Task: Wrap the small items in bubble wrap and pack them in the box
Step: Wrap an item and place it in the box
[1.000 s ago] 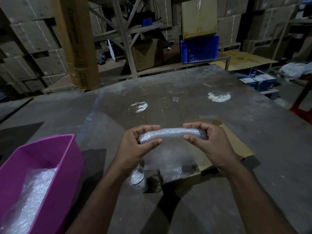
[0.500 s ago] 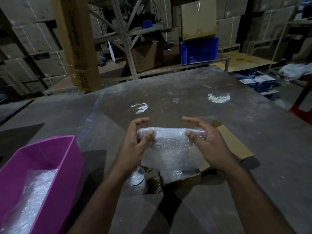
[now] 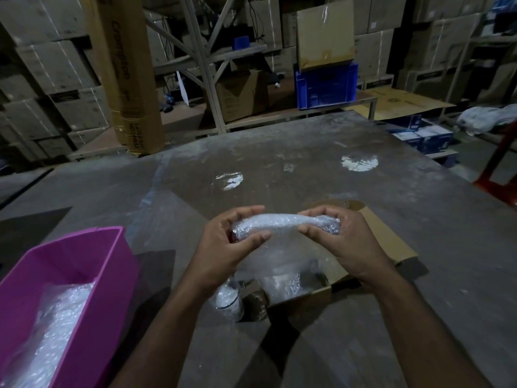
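A long item rolled in bubble wrap (image 3: pixel 282 223) is held level above the table. My left hand (image 3: pixel 226 247) grips its left end, where a bit of red shows through. My right hand (image 3: pixel 344 242) pinches its right end. A loose flap of wrap hangs down below the roll. Under my hands lies an open cardboard box (image 3: pixel 372 242) with more bubble wrap (image 3: pixel 282 284) inside it. A small wrapped item (image 3: pixel 228 299) stands just left of the box.
A pink plastic bin (image 3: pixel 92 278) with bubble wrap sheets (image 3: pixel 56 331) sits at the near left on the grey table (image 3: pixel 279 169). A tall cardboard carton (image 3: pixel 126 79) stands at the table's far left edge. Shelves and a blue crate (image 3: pixel 326 85) lie beyond.
Half a second ago my fingers were spread with the wrap looser; now both hands have closed around the roll's ends and the wrap is rolled tighter.
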Demonstrator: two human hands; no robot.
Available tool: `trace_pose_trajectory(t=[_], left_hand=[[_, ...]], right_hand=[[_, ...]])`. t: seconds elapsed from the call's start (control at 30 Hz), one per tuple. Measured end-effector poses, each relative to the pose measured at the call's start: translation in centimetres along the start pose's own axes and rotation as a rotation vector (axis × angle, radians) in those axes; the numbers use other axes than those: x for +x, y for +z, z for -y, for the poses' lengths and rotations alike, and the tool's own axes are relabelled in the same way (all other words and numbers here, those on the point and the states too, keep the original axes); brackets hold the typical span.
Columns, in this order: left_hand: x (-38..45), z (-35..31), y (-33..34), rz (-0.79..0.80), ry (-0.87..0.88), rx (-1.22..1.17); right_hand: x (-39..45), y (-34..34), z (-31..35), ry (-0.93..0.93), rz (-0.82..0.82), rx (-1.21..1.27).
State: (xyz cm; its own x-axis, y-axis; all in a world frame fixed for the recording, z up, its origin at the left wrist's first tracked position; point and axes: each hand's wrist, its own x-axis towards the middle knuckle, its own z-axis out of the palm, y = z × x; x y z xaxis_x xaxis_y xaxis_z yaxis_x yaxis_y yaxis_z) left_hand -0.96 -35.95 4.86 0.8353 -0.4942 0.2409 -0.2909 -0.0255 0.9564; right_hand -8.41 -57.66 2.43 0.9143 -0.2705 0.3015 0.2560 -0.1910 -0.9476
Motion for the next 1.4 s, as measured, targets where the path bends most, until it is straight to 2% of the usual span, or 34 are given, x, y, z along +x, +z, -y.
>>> trace_pose_trajectory(t=[0.13, 0.3, 0.47, 0.73, 0.87, 1.03, 1.23, 1.4], left_hand=[[0.1, 0.2, 0.0, -0.047, 0.006, 0.042], [0.5, 0.6, -0.2, -0.112, 0.076, 0.145], [0.4, 0.8, -0.3, -0.044, 0.023, 0.039], [0.8, 1.5, -0.6, -0.063, 0.039, -0.006], [0.8, 1.1, -0.6, -0.049, 0.090, 0.056], [0.5, 1.1, -0.5, -0.039, 0.028, 0.046], [0.4, 1.0, -0.1, -0.051, 0.034, -0.005], [0.5, 1.4, -0.3, -0.138, -0.003, 0.010]], right_hand=[[0.1, -0.3, -0.5, -0.060, -0.014, -0.136], [0.1, -0.4, -1.0, -0.072, -0.036, -0.148], [0.0, -0.2, -0.4, -0.066, 0.039, -0.076], [-0.2, -0.2, -0.5, -0.003, 0.089, -0.075], [0.1, 0.0, -1.0, 0.003, 0.049, -0.110], [0.4, -0.4, -1.3, -0.037, 0.032, -0.202], [0.3, -0.3, -1.3, -0.058, 0.093, -0.147], [0.0, -0.2, -0.6, -0.075, 0.202, -0.133]])
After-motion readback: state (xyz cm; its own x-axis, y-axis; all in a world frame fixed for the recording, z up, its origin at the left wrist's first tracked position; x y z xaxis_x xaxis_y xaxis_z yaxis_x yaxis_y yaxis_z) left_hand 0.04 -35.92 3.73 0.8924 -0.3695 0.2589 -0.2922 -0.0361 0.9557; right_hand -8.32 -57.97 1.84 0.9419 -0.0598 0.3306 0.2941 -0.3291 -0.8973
